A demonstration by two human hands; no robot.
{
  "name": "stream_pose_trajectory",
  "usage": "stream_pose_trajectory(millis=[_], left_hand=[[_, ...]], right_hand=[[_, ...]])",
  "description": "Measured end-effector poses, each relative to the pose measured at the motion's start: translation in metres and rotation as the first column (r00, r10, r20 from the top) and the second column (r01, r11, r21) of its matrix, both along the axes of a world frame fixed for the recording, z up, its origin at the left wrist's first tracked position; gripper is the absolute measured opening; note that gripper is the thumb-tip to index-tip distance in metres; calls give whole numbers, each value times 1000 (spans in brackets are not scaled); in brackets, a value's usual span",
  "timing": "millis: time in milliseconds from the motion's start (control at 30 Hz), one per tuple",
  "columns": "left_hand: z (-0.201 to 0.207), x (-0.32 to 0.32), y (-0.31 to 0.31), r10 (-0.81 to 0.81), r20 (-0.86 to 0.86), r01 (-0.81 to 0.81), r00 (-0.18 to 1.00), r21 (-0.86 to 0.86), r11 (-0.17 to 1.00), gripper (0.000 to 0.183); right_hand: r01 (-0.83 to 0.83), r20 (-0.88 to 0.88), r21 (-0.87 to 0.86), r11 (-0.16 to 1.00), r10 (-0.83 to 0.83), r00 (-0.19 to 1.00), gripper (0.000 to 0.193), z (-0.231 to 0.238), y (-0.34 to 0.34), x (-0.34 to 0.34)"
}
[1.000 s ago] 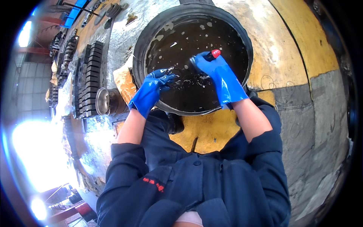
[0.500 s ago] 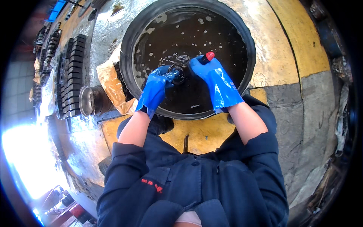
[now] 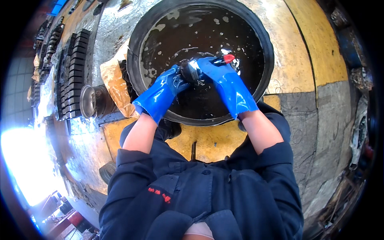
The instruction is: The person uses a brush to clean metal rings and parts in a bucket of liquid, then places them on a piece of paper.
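My hands, in long blue rubber gloves, are over a wide round black tub [image 3: 267, 60] of dark liquid. My left hand [image 3: 170, 82] is closed around the side of a dark, wet, rounded metal part [image 3: 189, 72]. Close against that part, my right hand [image 3: 216, 71] grips a black-handled tool with a red end [image 3: 229, 59]. The handle sticks out past the thumb side, away from the part. The tool's working end is hidden by the glove, so its kind does not show. Pale foam patches and ripples lie on the liquid around both hands.
Left of the tub are a crumpled brown paper bag [image 3: 114, 78] and a metal cylinder with an open end [image 3: 89, 102]. Farther left stand rows of dark ribbed metal blocks [image 3: 74, 76]. Worn yellow and grey sheets [image 3: 298, 120] cover the floor at right.
The dark part has come up and turned between my hands, showing more of its side. My right hand and the red-ended handle have shifted slightly right. Fresh splashes show beside the handle.
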State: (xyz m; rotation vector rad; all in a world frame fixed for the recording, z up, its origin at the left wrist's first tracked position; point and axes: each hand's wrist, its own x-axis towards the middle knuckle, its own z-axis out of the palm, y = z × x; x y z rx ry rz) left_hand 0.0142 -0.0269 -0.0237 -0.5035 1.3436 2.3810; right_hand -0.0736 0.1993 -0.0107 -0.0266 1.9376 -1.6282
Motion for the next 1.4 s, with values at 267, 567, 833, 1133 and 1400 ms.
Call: stream_pose_trajectory(millis=[267,567,833,1133,1400], left_hand=[[22,16,-2,-179,-311,-23,933,-550,835,28],[56,11,10,15,-130,-71,991,-439,896,27],[62,8,9,68,-96,-108,993,-516,850,31],[52,12,2,-94,-68,49,993,-488,871,36],[52,4,9,-49,-44,31,998,-360,933,40]], right_hand=[[-159,-612,238,958,275,742,31,26,1,61],[-80,-461,412,908,284,841,34,21,17,37],[-171,-485,63,983,180,856,25,23,17,35],[283,-668,164,945,-105,737,25,-7,23,19],[-114,-128,-93,989,101,987,41,5,27,16]])
